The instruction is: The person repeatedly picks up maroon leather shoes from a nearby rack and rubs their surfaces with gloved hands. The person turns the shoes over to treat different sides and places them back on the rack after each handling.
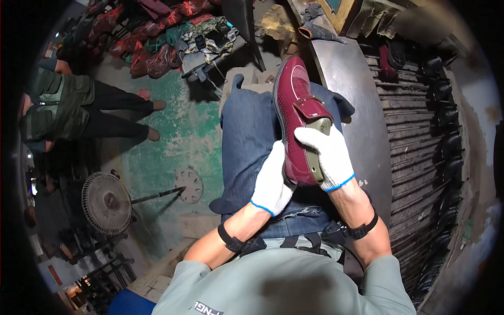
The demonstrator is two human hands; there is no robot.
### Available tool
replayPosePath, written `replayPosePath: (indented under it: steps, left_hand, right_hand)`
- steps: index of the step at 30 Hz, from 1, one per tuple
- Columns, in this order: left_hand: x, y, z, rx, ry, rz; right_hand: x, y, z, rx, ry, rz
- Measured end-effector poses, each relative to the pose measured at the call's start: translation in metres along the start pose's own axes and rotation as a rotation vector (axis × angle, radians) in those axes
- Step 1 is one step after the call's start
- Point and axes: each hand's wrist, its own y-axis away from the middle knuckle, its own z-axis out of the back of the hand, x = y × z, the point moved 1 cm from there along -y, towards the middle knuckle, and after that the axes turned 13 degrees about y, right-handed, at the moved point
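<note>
Both gloved hands, L point(273, 181) & R point(328, 155), fingers curled round maroon shoe point(296, 115) on lap.

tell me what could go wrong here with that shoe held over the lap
The glossy maroon shoe is held only at its heel end by the gloved left hand and right hand, so its toe could tip. If it slips, it may roll off the lap to the concrete floor or knock the metal table alongside.
</note>
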Motion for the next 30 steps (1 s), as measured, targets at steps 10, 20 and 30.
replayPosePath:
  steps: [10,20,30]
  left_hand:
    - [-0.006,0.019,-0.014,0.294,-0.450,-0.241]
    - [-0.010,-0.001,-0.032,0.434,-1.165,-0.398]
    - [-0.059,-0.028,0.014,0.276,-0.803,-0.091]
  right_hand:
    - [0.008,-0.017,0.008,0.041,-0.244,-0.094]
    - [0.045,0.013,0.046,-0.004,-0.406,-0.137]
    - [0.004,-0.019,0.367,-0.771,0.173,-0.046]
